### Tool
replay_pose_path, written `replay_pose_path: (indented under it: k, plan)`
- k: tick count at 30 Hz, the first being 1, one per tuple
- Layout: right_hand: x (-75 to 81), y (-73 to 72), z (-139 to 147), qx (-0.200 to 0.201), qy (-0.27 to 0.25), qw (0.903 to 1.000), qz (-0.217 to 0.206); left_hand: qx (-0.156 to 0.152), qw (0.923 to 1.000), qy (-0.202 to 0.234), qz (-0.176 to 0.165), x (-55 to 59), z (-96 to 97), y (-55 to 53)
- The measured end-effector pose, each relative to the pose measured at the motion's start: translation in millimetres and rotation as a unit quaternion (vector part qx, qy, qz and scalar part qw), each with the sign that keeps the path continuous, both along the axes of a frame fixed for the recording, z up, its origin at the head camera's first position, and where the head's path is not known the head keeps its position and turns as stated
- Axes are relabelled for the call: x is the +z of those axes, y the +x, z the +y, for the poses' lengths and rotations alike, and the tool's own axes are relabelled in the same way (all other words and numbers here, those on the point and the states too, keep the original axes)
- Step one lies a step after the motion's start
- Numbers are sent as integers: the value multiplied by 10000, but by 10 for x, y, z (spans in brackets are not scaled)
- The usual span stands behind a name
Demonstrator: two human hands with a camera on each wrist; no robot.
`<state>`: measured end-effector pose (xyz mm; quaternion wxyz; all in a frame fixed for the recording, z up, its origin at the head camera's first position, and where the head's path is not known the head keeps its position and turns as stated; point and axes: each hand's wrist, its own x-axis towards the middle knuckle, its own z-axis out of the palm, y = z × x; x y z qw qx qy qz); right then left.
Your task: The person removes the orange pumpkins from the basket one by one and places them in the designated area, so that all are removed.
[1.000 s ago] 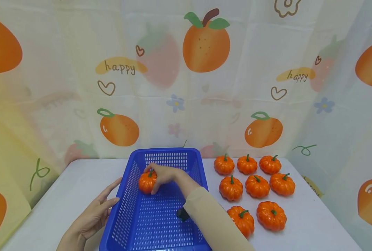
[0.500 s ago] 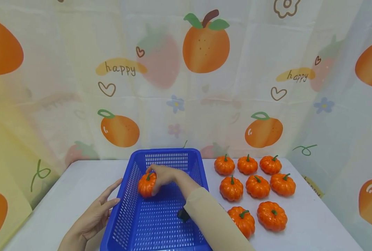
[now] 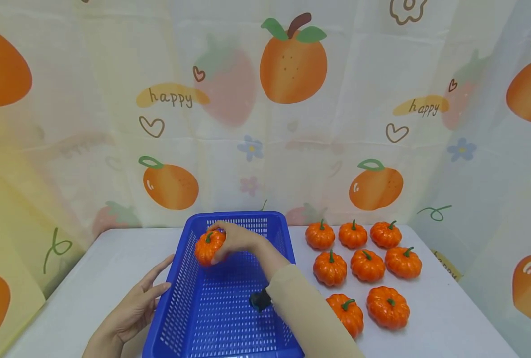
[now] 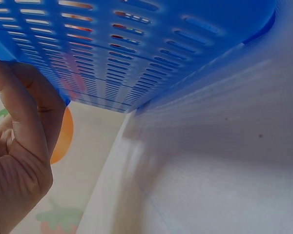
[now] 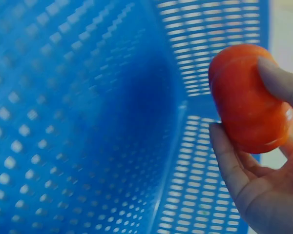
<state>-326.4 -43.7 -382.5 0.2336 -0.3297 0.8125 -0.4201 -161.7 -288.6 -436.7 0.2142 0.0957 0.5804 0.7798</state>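
My right hand (image 3: pixel 235 240) holds a small orange pumpkin (image 3: pixel 208 247) with a green stem, fingers and thumb around its sides. Both are inside the far left part of a blue perforated plastic basket (image 3: pixel 160 308). In the right wrist view the pumpkin (image 5: pixel 244 97) hangs above the basket floor, apart from it, near a slotted wall (image 5: pixel 195 170). My left hand (image 3: pixel 130 309) rests against the basket's left side, forefinger and thumb tips touching near the rim. The left wrist view shows part of that hand (image 4: pixel 22 131) beside the basket's outer wall (image 4: pixel 102 63).
Several more orange pumpkins (image 3: pixel 367 265) stand in rough rows on the white table (image 3: pixel 444 318), right of the basket. A dark wrist-worn device (image 3: pixel 260 300) shows beneath the right sleeve. Behind the table hangs a fruit-printed curtain (image 3: pixel 292 164).
The right hand has raised the pumpkin from low in the basket, moving it slightly up and away. The left hand stays at the basket's side.
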Motion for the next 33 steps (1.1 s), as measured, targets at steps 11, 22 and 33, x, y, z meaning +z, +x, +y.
replay_pose_path:
  k: [11, 22, 33]
  plan:
    - [263, 13, 50, 29, -1275, 9890, -745, 39, 9999, -112, 37, -11, -7, -13]
    - [486, -6, 132, -286, -2145, 9645, -1514, -48, 9999, -5, 117, -16, 7, -7]
    - [733, -55, 320, -233, -2665, 9536, -1383, -77, 9998, 129, 128, -12, 7, -15]
